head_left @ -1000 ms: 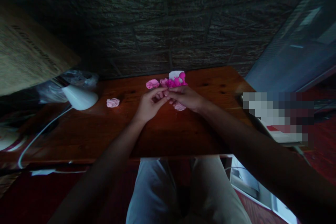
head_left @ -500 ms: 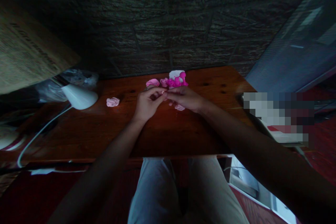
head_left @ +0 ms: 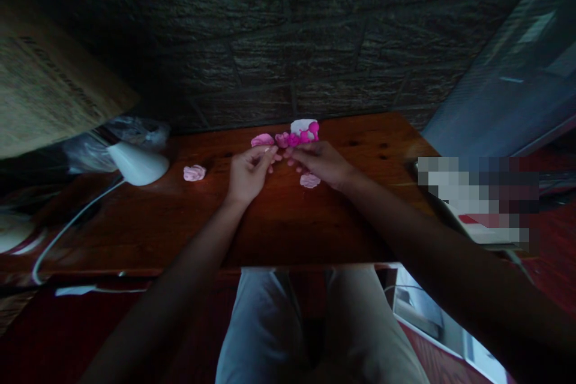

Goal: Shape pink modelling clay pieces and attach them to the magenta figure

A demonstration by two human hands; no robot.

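My left hand (head_left: 248, 173) is closed in a pinch on a small pale pink piece (head_left: 268, 150) that looks like modelling clay. A short gap to the right, my right hand (head_left: 321, 163) has its thumb and fingers drawn together; whatever may be between them is too small to make out. Beyond the hands lie a flat pink piece (head_left: 262, 140), bright pink lumps (head_left: 293, 140) and a white piece (head_left: 304, 126) with magenta bits (head_left: 314, 130) on it. Below my right hand rests a pale pink flattened piece (head_left: 310, 180). A crumpled pale pink lump (head_left: 194, 173) sits off to the left.
The wooden table (head_left: 288, 228) meets a dark stone-patterned wall (head_left: 252, 30). At left stand a white lamp-like cone (head_left: 140, 165) with a cable (head_left: 72, 219), a plastic bag (head_left: 135, 132) and a large brown printed box or bag (head_left: 54, 78). A blurred-out object (head_left: 477, 201) is at right.
My hands have come apart: fingertips that met over the small piece now have a gap between them. The small pale pink piece has gone left with my left hand.
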